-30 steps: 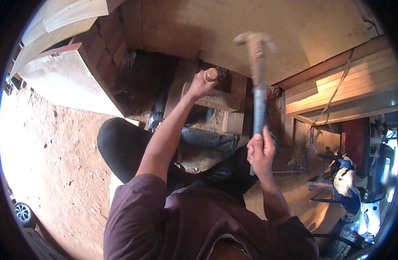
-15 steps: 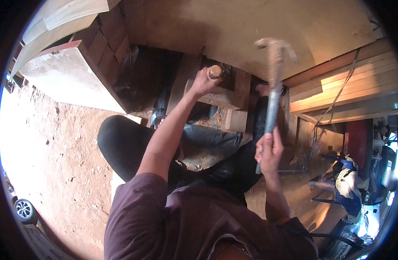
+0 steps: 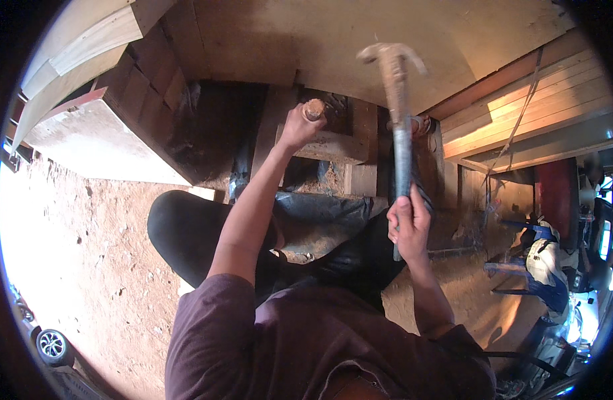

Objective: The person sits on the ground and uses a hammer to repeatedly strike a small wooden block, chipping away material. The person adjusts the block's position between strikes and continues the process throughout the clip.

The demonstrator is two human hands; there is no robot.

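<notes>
One hammer (image 3: 400, 133) is showing, just the one! One round-ended handle (image 3: 314, 109) is matching it, also single! Two dark-clad legs (image 3: 193, 227) are making a pair, one silver-spoked wheel (image 3: 52, 345) is showing clearly, one thin strap (image 3: 520, 122) is counting too, and the stacked planks (image 3: 566, 100) are numbering several, merging beyond exact counting!

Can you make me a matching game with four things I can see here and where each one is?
Things:
1. hammer
2. round-ended handle
3. wheel
4. wooden boards

Places:
A. near the picture's lower left edge
B. in the left hand
C. toward the picture's upper right
D. in the right hand

Right pairs: 1-D, 2-B, 3-A, 4-C
</notes>
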